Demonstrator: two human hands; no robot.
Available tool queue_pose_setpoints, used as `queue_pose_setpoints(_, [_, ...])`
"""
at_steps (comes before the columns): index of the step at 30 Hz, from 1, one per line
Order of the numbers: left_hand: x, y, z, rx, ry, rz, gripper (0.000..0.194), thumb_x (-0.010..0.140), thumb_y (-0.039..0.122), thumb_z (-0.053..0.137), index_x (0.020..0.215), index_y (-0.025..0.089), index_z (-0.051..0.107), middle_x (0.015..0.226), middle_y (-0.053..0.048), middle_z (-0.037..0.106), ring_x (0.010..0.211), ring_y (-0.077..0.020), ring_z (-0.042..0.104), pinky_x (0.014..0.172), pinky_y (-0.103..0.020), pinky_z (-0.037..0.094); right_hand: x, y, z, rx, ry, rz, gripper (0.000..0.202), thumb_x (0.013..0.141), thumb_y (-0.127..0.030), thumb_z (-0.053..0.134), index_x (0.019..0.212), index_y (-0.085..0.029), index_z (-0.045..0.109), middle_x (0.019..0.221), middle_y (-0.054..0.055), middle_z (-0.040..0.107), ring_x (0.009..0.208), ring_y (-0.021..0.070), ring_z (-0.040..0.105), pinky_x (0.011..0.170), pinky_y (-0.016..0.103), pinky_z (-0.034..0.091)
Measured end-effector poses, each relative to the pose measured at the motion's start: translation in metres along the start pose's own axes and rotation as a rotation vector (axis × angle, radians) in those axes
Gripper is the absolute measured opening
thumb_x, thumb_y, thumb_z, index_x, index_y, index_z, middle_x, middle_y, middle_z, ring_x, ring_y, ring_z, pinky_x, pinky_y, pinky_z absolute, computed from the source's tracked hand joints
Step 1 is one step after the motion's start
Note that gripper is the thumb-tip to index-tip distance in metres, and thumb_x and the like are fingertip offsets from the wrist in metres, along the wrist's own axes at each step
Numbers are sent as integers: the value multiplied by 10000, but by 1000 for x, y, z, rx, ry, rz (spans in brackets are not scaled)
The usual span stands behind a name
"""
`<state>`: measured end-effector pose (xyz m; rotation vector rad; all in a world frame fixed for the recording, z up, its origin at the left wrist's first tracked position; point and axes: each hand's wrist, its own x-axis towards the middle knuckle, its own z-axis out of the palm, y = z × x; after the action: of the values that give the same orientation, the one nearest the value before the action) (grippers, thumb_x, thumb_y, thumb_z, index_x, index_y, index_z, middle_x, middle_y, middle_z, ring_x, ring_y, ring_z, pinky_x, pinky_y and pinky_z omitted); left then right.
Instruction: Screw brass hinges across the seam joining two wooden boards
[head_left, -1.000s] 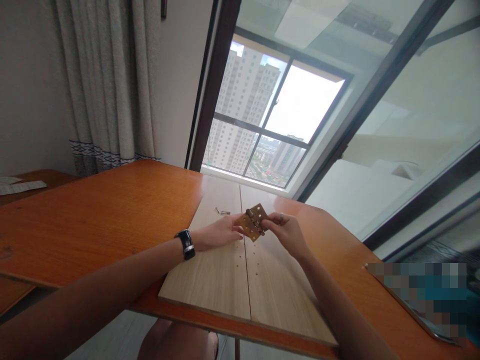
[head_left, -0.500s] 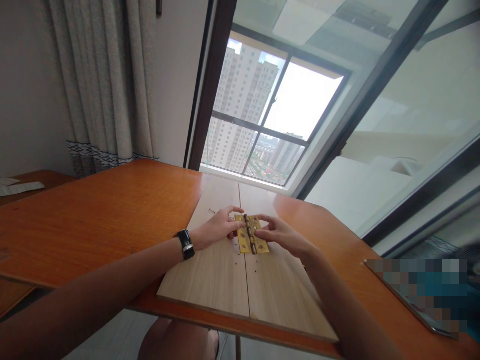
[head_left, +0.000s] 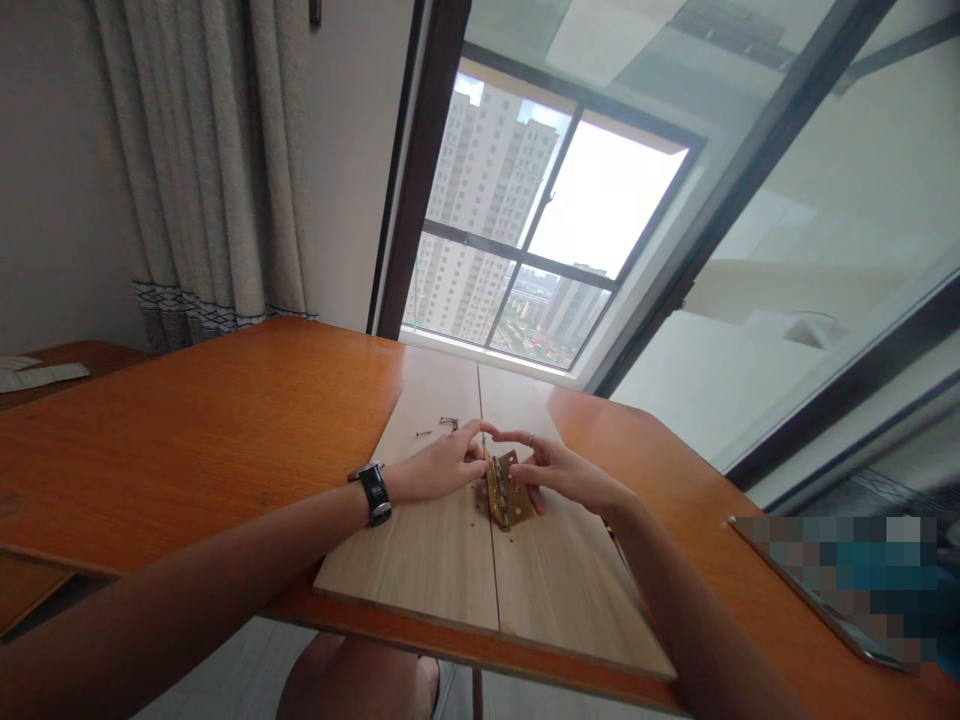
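A brass hinge [head_left: 514, 498] is held over the seam between two pale wooden boards, its leaves now at an angle to each other. My right hand [head_left: 564, 472] grips the right leaf, thumb on top and fingers beneath. Against the upper left side of the hinge, the thumb and fingers of my left hand [head_left: 444, 466] are closed on its edge. Both index fingertips meet above it. Small dark holes dot the left board [head_left: 409, 545] and the right board [head_left: 562, 590] near the seam. Several screws [head_left: 448, 421] lie beyond my left hand.
The boards rest on an orange-brown wooden table [head_left: 225, 430]. At the right edge lies a flat, dark-edged panel [head_left: 814, 600], partly blurred. A grey curtain [head_left: 210, 170] hangs behind on the left, and a dark-framed window [head_left: 525, 260] stands beyond the table.
The hinge has tilted and its leaves have folded partway, moving slightly towards me. My left hand has shifted a little, and more of the screws behind it now show.
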<state>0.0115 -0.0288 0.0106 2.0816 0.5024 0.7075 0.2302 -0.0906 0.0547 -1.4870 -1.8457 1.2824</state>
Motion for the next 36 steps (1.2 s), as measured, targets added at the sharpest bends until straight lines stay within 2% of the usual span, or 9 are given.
queue_pose_setpoints(5, [-4,8,1,-17,-14,88,464,895,142,508,1352,191,446,939,-13,663,867,-151,610,845,-280,453,4,3,6,44,17,-92,748,889,-543,647,1424,-100,370,603,-8,703,457,149,645,439,219,433])
queue_pose_setpoints(10, [-6,12,0,-32,-30,154,520,886,123,512,1394,204,436,921,-11,653,823,-142,587,839,-288,460,7,4,11,118,-24,-157,718,878,-560,658,1381,-134,373,695,32,747,489,150,664,460,229,471])
queue_pose_setpoints(16, [-6,12,0,-29,-41,159,526,872,137,559,1387,198,467,947,-21,643,833,-145,578,829,-286,460,8,4,12,125,-6,-138,618,852,-544,702,1264,-152,460,671,13,729,478,133,644,450,217,451])
queue_pose_setpoints(20, [-5,12,1,-40,-58,159,516,869,146,584,1374,191,489,930,-23,651,842,-150,587,814,-280,461,8,0,15,105,27,-127,629,842,-581,689,1243,-139,489,627,9,714,453,128,628,432,209,439])
queue_pose_setpoints(25, [-4,13,1,-38,-96,164,466,874,161,598,1335,180,534,983,-41,679,886,-160,611,837,-282,461,8,-3,18,81,52,-96,731,843,-580,679,1351,-116,435,581,-17,683,420,126,598,407,208,428])
queue_pose_setpoints(29, [-4,14,1,-67,-124,179,416,909,270,623,1314,202,555,1000,-40,697,896,-162,618,843,-278,452,7,-2,17,70,59,-95,796,864,-544,669,1459,-123,348,611,-25,679,439,128,602,423,218,440])
queue_pose_setpoints(32, [-4,14,2,-57,-106,177,458,896,345,663,1318,205,555,987,-38,674,901,-169,604,833,-275,448,7,0,16,71,66,-101,803,866,-510,680,1491,-151,328,662,-26,678,449,119,603,414,208,424])
queue_pose_setpoints(36, [-4,12,2,-32,-94,138,530,876,369,689,1356,214,525,917,-12,610,851,-160,565,792,-257,438,5,-2,14,66,64,-79,770,870,-422,690,1509,-196,326,701,-36,666,468,97,580,438,203,434])
